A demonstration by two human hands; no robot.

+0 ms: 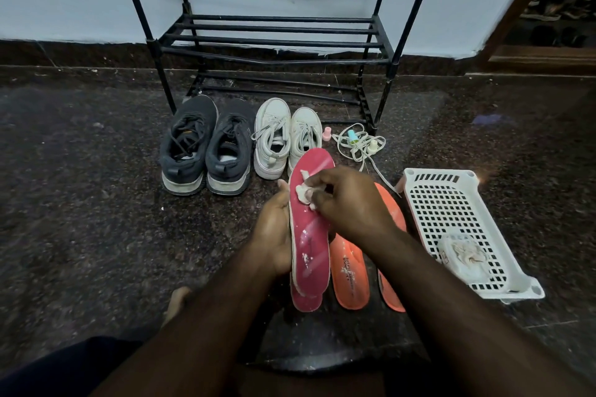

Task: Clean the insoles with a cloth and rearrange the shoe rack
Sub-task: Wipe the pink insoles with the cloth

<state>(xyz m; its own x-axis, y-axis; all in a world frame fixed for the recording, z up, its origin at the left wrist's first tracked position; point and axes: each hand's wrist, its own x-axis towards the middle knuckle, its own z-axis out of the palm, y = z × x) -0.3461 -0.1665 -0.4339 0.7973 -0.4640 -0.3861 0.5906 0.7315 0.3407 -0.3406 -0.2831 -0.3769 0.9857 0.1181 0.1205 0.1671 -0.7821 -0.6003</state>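
— What is the person working on right now?

— The left hand (274, 235) is gripping a pink insole (309, 219) along its left edge, holding it up over the floor with the toe end pointing toward the shoe rack (274, 39). The right hand (348, 203) is pinching a small wad of white cloth (304, 192) and pressing it against the upper half of the insole.

— How is that insole likely behaving under the cloth?

— It is looking light, thin and bendy (foam, I would guess), so it is probably flexing wherever the rubbing lands. That is why supporting it from behind with the palm, close to the patch being wiped, seems wise. White crumbs are still sitting lower down on it.

— And the others?

— A second pink insole (306, 300) is lying just beneath the held one, and two orange insoles (350, 277) are resting on the floor beside it, next to the white basket (451, 203).

— The shoes?

— The dark sneakers (206, 151) and white sneakers (287, 138) are waiting on the floor before the empty rack.
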